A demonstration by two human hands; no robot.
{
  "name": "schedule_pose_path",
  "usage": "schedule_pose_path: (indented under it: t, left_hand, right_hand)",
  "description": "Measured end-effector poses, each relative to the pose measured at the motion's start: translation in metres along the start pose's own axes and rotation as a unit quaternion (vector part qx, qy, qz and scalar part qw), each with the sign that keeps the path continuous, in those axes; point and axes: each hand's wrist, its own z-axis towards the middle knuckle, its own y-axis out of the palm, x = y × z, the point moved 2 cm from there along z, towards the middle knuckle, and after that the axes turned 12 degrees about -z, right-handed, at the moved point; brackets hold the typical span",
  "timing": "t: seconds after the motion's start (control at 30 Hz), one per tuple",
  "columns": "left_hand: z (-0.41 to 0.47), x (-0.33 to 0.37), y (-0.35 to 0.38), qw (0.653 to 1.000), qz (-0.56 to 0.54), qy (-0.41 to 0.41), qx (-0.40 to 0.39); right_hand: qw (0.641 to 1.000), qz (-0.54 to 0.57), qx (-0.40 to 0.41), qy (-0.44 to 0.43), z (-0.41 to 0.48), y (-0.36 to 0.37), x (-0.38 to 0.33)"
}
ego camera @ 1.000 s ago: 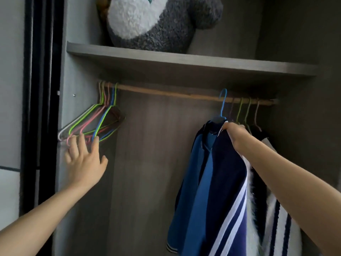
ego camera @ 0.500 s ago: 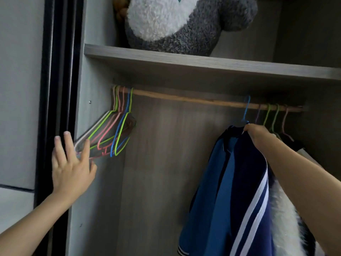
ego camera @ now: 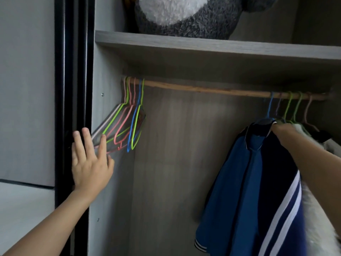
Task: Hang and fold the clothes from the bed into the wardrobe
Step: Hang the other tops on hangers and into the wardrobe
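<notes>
A single head-worn view stands close before the open wardrobe (ego camera: 184, 163), facing straight into it and angled slightly up, so the underside of the shelf (ego camera: 203, 43) shows in the upper frame. The rail (ego camera: 203, 89) crosses mid-frame. The black door frame (ego camera: 72, 108) fills the left. The left hand (ego camera: 90, 169) and right hand (ego camera: 282, 131) enter from the lower corners; the jacket (ego camera: 239, 200) is cut off at lower right.

Top edge is cropping the plush (ego camera: 184, 19); jacket (ego camera: 249, 191) hem is running off the bottom; fingers of right hand (ego camera: 282, 130) are hiding behind its collar, grip unclear
</notes>
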Motion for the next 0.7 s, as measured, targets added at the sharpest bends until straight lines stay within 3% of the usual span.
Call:
schedule_pose_path:
  t: [0.2,0.3,0.37,0.47,0.53,0.63,0.7]
  left_hand:
    - [0.000,-0.001,-0.001,1.000,0.007,0.003,-0.002]
    - [0.000,0.000,-0.002,1.000,0.014,0.001,-0.005]
    - [0.001,0.001,-0.004,1.000,0.018,-0.003,-0.010]
    - [0.000,0.003,-0.005,0.999,0.037,0.000,-0.012]
    - [-0.001,0.002,-0.010,0.999,0.044,0.007,-0.008]
    - [0.001,-0.003,-0.024,0.999,0.042,0.031,-0.005]
    - [-0.001,-0.012,-0.033,0.996,0.049,0.066,-0.021]
  right_hand:
    - [0.986,-0.167,0.001,-0.025,-0.003,-0.002,0.002]
    - [0.941,-0.328,0.080,-0.035,-0.031,0.007,-0.018]
    - [0.914,-0.376,0.118,-0.096,-0.059,0.021,-0.043]
    - [0.917,-0.352,0.036,-0.186,-0.101,0.061,-0.081]
    - [0.931,-0.290,-0.035,-0.220,-0.132,0.093,-0.107]
    - [0.931,-0.195,-0.073,-0.299,-0.175,0.132,-0.147]
    - [0.938,-0.105,-0.122,-0.308,-0.198,0.151,-0.173]
